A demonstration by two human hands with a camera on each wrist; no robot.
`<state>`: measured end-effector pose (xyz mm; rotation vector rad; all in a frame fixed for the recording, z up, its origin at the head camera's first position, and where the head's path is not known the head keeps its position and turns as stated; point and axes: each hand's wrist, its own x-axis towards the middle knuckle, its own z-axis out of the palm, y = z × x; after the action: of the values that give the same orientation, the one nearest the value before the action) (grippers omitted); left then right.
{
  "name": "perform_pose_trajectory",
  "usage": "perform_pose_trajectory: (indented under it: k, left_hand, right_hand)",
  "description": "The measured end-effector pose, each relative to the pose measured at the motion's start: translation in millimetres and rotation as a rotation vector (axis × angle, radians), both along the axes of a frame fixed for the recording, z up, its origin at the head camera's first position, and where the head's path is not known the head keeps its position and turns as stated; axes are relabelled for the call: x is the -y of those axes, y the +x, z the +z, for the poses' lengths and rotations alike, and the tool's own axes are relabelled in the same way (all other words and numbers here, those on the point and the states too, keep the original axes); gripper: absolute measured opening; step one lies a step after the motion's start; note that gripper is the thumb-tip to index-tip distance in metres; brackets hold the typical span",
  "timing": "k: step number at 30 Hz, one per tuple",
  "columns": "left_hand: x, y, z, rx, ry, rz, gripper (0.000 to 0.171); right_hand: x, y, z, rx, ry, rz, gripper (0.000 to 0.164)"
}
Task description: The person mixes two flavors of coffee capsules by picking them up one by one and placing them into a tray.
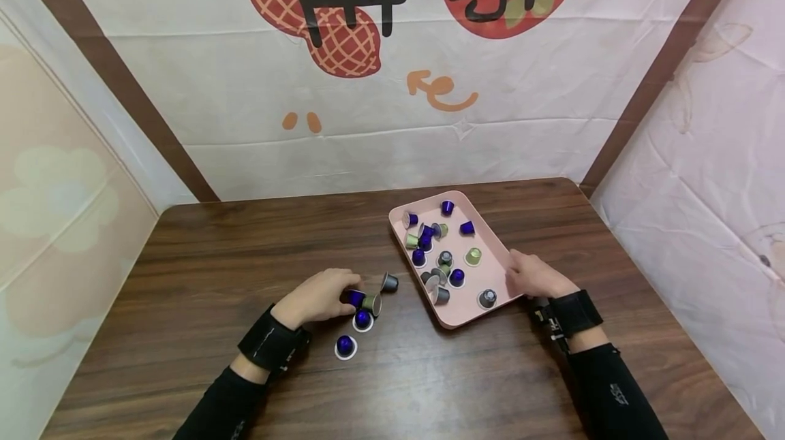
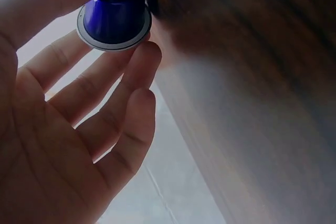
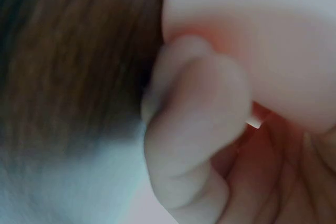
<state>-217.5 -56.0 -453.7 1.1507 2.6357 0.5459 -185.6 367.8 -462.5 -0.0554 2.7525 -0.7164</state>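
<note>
At the left of the table, my left hand (image 1: pixel 317 295) pinches a shiny blue coffee capsule (image 1: pixel 356 298), whose pale rim shows between thumb and fingers in the left wrist view. Close by are a green capsule (image 1: pixel 371 304) lying on its side and a blue one (image 1: pixel 362 319) standing rim down. Another blue capsule (image 1: pixel 345 346) stands nearer me. A grey capsule (image 1: pixel 389 283) lies between the hand and the pink tray (image 1: pixel 460 309). My right hand (image 1: pixel 538 276) grips the tray's right edge, its fingers curled there in the right wrist view.
Several blue, green and grey capsules are scattered in the tray, more of them on its left side, among them a green one (image 1: pixel 473 256) and a grey one (image 1: pixel 487 299). The brown wooden table (image 1: pixel 257 242) ends at a printed cloth backdrop (image 1: pixel 245 161).
</note>
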Motion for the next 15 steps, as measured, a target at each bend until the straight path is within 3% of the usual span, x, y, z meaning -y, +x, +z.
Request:
perform_pose_trajectory:
  k: [15]
  left_hand:
    - [5.2, 0.4, 0.1, 0.027, 0.029, 0.095, 0.014]
  right_hand:
    - [0.6, 1.6, -0.6, 0.009, 0.003, -0.008, 0.007]
